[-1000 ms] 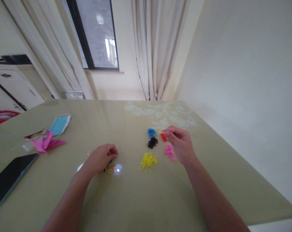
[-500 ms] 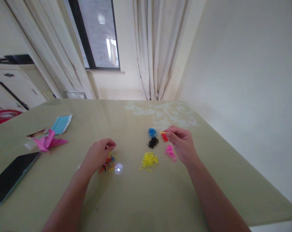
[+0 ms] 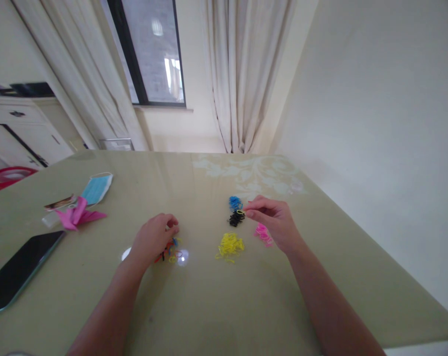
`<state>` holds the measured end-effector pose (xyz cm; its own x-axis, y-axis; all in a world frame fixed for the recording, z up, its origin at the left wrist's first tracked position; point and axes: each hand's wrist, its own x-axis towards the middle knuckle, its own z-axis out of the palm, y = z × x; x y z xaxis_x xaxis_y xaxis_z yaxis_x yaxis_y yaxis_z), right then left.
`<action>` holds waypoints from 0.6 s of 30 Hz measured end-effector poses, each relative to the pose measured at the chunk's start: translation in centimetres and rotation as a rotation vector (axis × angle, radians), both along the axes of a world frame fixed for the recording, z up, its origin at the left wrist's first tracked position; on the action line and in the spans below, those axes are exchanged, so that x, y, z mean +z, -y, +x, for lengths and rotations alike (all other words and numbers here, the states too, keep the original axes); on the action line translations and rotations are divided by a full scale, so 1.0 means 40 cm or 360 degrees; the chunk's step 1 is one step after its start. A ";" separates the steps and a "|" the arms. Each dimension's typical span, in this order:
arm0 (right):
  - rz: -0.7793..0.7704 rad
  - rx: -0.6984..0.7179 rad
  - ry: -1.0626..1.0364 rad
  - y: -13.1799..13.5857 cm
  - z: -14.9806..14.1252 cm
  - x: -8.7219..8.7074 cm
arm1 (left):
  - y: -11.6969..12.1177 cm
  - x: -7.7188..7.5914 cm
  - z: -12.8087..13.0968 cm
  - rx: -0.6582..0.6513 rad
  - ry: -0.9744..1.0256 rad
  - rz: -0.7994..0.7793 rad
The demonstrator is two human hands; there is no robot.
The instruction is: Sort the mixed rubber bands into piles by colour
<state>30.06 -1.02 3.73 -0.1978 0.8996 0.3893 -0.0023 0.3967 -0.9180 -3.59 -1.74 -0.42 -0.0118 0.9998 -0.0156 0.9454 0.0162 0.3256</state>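
Pinching a thin, looped yellow band (image 3: 241, 212) in right hand (image 3: 275, 220), left hand (image 3: 153, 237) curled, grip unclear

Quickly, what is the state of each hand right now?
Left hand: curled at the mixed bands; whether holding anything, cannot tell.
Right hand: closed, holding a yellow band.

A thin yellow band (image 3: 241, 212) shows as a small open loop pinched at the fingertips of the right hand (image 3: 246, 209), over the edge of a tangled black pile (image 3: 235, 219). Just beyond that lies a blue pile (image 3: 235, 203), with a looser yellow pile (image 3: 230, 244) nearer and a pink pile (image 3: 263, 234) to its right. Farther left, a partly hidden mixed pile (image 3: 171, 251) of red, blue, black and yellow bands lies scattered.
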 end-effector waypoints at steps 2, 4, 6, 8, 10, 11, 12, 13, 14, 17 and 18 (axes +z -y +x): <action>0.0025 0.0085 0.0249 0.004 -0.009 -0.002 | -0.003 -0.005 0.002 -0.0010 -0.0016 -0.0019; 0.0055 0.0210 0.0543 0.006 -0.021 -0.013 | -0.005 -0.009 0.004 0.0000 -0.0007 -0.0040; 0.0076 0.0321 0.0805 0.006 -0.035 -0.030 | -0.007 -0.013 0.005 0.0014 0.0012 -0.0052; 0.0083 0.0395 0.0997 0.005 -0.047 -0.048 | -0.008 -0.016 0.007 0.0018 0.0024 -0.0047; 0.0082 0.0426 0.1131 0.003 -0.054 -0.062 | -0.006 -0.014 0.013 0.0012 0.0032 -0.0013; 0.0081 0.0429 0.1182 0.002 -0.055 -0.067 | -0.005 -0.010 0.017 0.0015 0.0047 0.0013; 0.0079 0.0425 0.1225 0.001 -0.055 -0.070 | -0.003 -0.005 0.023 0.0023 0.0076 0.0038; 0.0075 0.0414 0.1261 0.000 -0.053 -0.070 | 0.000 0.002 0.031 0.0025 0.0129 0.0064; 0.0068 0.0401 0.1290 -0.001 -0.052 -0.070 | 0.003 0.009 0.039 0.0012 0.0210 0.0087; 0.0045 0.0372 0.1318 -0.002 -0.045 -0.062 | 0.013 0.029 0.071 -0.0127 0.0600 0.0117; 0.0046 0.0354 0.1293 -0.002 -0.044 -0.059 | 0.017 0.033 0.083 -0.0190 0.0747 0.0110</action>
<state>28.31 -0.93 1.37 -0.5980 0.7983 0.0712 0.5737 0.4884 -0.6575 -0.29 -2.41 0.89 0.0955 0.9926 0.0748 0.6899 -0.1202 0.7138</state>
